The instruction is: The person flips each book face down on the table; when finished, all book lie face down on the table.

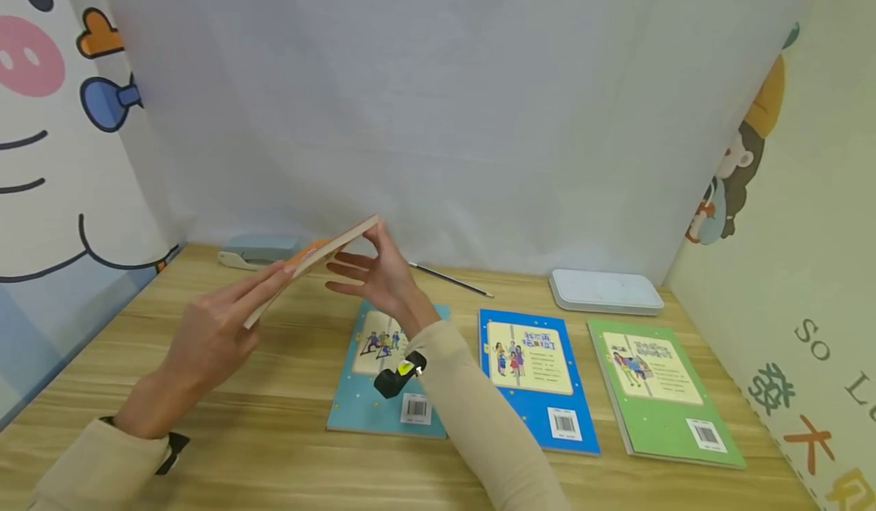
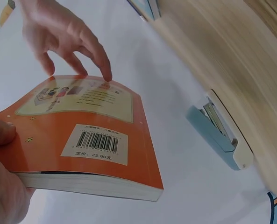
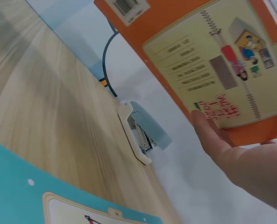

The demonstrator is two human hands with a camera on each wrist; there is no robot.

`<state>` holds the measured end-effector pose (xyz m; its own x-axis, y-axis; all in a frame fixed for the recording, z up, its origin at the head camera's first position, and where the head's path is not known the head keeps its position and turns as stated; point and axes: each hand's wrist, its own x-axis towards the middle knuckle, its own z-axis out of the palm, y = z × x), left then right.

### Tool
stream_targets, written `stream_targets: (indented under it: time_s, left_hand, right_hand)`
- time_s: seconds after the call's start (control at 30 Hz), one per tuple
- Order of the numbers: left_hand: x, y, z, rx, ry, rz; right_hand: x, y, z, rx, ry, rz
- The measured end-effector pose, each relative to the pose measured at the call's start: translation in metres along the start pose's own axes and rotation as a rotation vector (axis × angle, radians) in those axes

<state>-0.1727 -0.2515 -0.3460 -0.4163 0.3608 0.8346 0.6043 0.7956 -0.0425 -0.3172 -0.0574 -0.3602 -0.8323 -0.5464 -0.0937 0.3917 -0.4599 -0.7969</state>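
An orange book (image 2: 138,154) is held up and tilted above the table, with its barcoded back cover facing both wrist cameras. The left hand (image 1: 219,328) grips it by one edge, its thumb lying on the orange cover. At the raised far end, the right hand (image 1: 383,271) touches the book with its fingertips; its fingers are spread and fairly straight. One right finger (image 3: 210,137) lies against the back cover in the right wrist view. Below the right forearm lies a teal book (image 1: 352,404), partly hidden by that arm.
A blue book (image 1: 582,420) and a green book (image 1: 664,435) lie to the right on the wooden table (image 1: 274,450). Along the back are a blue-and-white stapler (image 3: 143,130), a black pencil (image 1: 452,277) and a pale case (image 1: 605,290). A white curtain (image 1: 445,115) hangs behind.
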Motion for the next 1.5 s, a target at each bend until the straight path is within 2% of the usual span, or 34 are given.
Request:
stream_targets:
  time_s: [0.27,0.4,0.73,0.87,1.17,1.27,1.5]
  left_hand:
    - [0.003,0.001,-0.004,-0.044,0.033,-0.034]
    - [0.005,0.002,-0.005,-0.082,0.083,-0.054]
    - [0.010,0.006,-0.008,-0.141,0.196,-0.140]
    - [0.012,0.009,-0.010,-0.177,0.207,-0.160]
    - [0.018,0.015,-0.012,-0.246,0.236,-0.204]
    - [0.018,0.015,-0.013,-0.240,0.229,-0.211]
    - [0.016,0.012,-0.014,-0.226,0.159,-0.202]
  right_hand:
    - [0.001,0.006,0.000,-0.004,-0.039,0.009]
    - [0.001,0.008,-0.001,-0.020,-0.048,0.016]
    - [0.000,0.013,-0.005,-0.063,-0.100,-0.033]
    - [0.000,0.014,-0.007,-0.062,-0.134,-0.046]
    - [0.001,0.015,-0.012,0.051,-0.264,-0.081]
    - [0.002,0.016,-0.014,0.062,-0.272,-0.085]
    - [0.003,0.018,-0.016,0.068,-0.248,-0.089]
